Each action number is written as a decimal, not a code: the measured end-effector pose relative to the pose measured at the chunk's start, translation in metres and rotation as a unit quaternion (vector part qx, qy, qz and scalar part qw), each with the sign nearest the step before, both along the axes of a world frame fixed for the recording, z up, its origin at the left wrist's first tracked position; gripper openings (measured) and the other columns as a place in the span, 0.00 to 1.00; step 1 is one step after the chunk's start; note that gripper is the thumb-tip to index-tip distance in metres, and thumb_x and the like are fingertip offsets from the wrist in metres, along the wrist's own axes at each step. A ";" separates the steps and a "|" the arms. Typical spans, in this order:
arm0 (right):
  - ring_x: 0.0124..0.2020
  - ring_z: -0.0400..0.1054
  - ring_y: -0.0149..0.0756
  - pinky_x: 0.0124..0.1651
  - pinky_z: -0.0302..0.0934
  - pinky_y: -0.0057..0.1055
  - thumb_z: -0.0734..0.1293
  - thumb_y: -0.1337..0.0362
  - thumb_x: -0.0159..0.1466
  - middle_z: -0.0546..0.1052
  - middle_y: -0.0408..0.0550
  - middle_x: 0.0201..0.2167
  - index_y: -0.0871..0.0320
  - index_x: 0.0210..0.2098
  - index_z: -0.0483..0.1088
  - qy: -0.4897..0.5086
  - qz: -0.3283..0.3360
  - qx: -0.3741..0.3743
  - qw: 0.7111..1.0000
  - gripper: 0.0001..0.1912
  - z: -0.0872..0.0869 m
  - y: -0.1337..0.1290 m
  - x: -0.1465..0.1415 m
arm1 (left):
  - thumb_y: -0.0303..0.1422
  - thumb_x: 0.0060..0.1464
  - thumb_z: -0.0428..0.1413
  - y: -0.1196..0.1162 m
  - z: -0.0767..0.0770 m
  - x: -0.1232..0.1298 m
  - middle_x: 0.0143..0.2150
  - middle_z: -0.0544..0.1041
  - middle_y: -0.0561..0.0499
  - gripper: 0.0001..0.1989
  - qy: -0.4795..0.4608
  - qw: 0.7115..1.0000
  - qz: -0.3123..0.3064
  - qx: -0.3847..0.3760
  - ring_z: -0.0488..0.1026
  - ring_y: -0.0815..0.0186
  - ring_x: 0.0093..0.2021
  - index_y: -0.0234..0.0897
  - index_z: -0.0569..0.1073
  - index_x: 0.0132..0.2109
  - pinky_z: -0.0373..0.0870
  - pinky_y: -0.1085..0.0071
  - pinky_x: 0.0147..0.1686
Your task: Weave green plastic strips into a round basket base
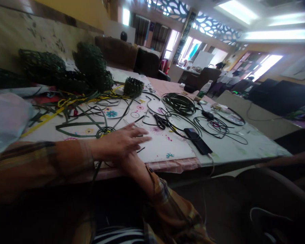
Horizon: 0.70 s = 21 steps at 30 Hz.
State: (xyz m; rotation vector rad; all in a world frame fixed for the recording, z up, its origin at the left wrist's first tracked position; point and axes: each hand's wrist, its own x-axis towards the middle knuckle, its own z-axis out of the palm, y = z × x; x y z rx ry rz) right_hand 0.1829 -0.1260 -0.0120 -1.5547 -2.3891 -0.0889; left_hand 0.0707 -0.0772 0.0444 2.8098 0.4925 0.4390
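Note:
My left hand reaches in from the left, its fingers apart and slightly blurred. It lies over my right hand, whose fingers are mostly hidden. Just behind my left wrist is a knot of dark green woven strips, with long flat ends spread over the white flowered cloth. Black-handled scissors rest to the right of my fingers. A thin pointed tool seems to lie close to my left fingertips, partly covered.
A small green woven basket and larger dark green woven pieces stand at the back left. Right of the scissors are a coil of green strip, a dark phone with a cable, and a plastic bottle. Yellow strips lie left.

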 end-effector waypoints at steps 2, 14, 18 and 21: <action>0.60 0.79 0.44 0.62 0.73 0.34 0.65 0.62 0.80 0.86 0.57 0.52 0.58 0.53 0.83 0.005 0.079 0.003 0.997 0.15 -0.003 0.002 0.003 | 0.39 0.76 0.47 0.039 -0.019 -0.034 0.78 0.69 0.43 0.27 0.037 0.999 0.026 0.018 0.60 0.50 0.80 0.44 0.69 0.77 0.39 0.46 0.82; 0.74 0.69 0.48 0.79 0.61 0.44 0.65 0.60 0.80 0.75 0.64 0.71 0.66 0.65 0.74 -0.004 0.255 -0.026 0.967 0.20 -0.011 0.040 0.038 | 0.57 0.78 0.37 0.066 -0.078 -0.136 0.81 0.65 0.47 0.38 0.125 0.984 0.125 0.039 0.61 0.48 0.79 0.45 0.56 0.83 0.29 0.48 0.81; 0.75 0.69 0.48 0.79 0.61 0.44 0.66 0.63 0.80 0.73 0.65 0.73 0.67 0.67 0.74 0.005 0.289 -0.044 0.956 0.21 -0.013 0.051 0.047 | 0.62 0.75 0.39 0.067 -0.069 -0.123 0.75 0.74 0.42 0.40 0.114 0.985 0.121 0.043 0.72 0.48 0.72 0.46 0.60 0.81 0.50 0.49 0.79; 0.75 0.69 0.46 0.79 0.61 0.45 0.66 0.64 0.79 0.74 0.63 0.72 0.64 0.66 0.75 0.020 0.306 -0.056 0.950 0.20 -0.010 0.055 0.050 | 0.67 0.69 0.46 0.073 -0.056 -0.108 0.70 0.78 0.39 0.45 0.124 0.983 0.117 0.060 0.74 0.43 0.68 0.44 0.65 0.80 0.61 0.50 0.73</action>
